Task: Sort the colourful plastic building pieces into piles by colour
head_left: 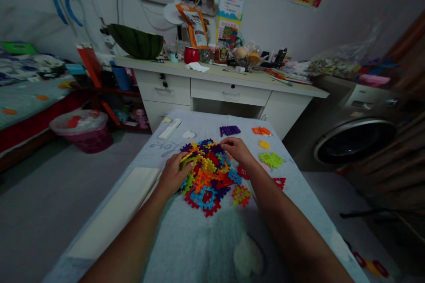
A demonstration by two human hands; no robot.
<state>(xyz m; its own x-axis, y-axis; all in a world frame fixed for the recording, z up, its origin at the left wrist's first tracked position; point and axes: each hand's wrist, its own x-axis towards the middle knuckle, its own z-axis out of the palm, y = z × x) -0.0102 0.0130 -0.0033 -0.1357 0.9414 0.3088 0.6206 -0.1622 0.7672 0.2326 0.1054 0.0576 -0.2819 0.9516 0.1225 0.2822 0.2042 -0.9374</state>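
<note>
On grey cloth, left hand and right hand curled on plastic pieces, grip unclear, bin part-filled

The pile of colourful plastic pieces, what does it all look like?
The pile of colourful plastic pieces is a loose heap of flat, interlocking tiles with notched edges and cut-out middles. The tiles are orange, red, blue, purple, yellow and green. They overlap one another on the light grey cloth that covers a table. The left hand rests on the pile's left side, over some yellow pieces, and the right hand touches its far edge.
</note>
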